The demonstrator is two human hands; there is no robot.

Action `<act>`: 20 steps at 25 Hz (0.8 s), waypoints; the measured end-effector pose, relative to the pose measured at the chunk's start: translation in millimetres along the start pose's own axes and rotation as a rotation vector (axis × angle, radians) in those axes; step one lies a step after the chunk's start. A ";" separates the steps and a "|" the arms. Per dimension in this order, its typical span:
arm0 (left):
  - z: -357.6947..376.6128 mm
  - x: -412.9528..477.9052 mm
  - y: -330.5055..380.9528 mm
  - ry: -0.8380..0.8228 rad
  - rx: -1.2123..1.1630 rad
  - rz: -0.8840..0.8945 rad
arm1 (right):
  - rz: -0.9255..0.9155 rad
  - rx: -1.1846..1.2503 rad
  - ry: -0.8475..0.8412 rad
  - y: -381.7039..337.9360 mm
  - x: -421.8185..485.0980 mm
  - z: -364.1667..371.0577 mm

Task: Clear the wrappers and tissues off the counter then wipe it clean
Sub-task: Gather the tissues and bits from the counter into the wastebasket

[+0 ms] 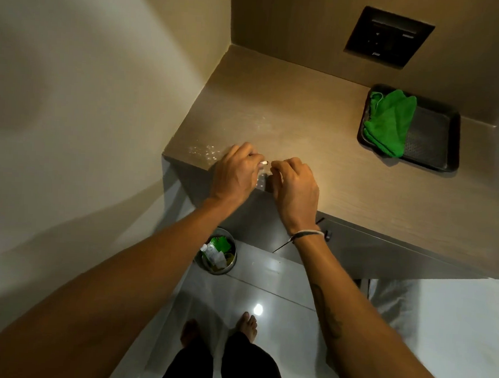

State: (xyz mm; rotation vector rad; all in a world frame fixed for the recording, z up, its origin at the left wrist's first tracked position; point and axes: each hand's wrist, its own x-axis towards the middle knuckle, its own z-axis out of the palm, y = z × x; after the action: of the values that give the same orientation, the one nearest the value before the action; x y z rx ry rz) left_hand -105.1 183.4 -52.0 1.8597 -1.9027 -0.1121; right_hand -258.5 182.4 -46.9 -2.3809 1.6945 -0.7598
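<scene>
left hand [237, 173] pinching small white scrap [264, 162] at counter [319, 128] front edge | right hand [293, 185] curled beside it, grip unclear | bin [217, 255] on floor below that edge, holds wrappers, handy for dropping | green cloth [389, 121] parked in tray [438, 136] far right, wipe not started

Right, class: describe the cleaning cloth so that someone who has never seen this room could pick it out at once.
Start at the brown wooden counter built into the corner of the room. At its far right, below a dark wall panel, sits a black tray. The green cloth lies folded on the tray's left half, the only bright green thing on the counter.
</scene>
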 end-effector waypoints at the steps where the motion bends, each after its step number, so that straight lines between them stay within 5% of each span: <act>1: -3.4 -17.3 -10.1 0.065 -0.013 -0.038 | -0.012 0.031 0.019 -14.0 -12.0 3.5; 7: -3.0 -152.1 -79.1 0.215 -0.026 -0.304 | -0.046 0.142 -0.139 -61.8 -104.0 62.4; 12: 82.5 -250.6 -134.9 -0.115 -0.028 -0.533 | 0.047 0.072 -0.511 -44.5 -163.2 177.3; 15: 161.7 -277.2 -165.0 -0.297 -0.028 -0.571 | 0.104 0.062 -0.560 -16.3 -190.3 260.9; 20: 310.0 -272.9 -220.8 -0.366 -0.009 -0.644 | 0.176 0.034 -0.568 31.2 -210.0 399.4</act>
State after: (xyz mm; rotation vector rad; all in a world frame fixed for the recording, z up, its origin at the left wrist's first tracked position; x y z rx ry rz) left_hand -29.6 346.8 -484.4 2.5100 -1.4174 -0.7066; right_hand -151.6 288.7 -473.5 -2.1053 1.5857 -0.0645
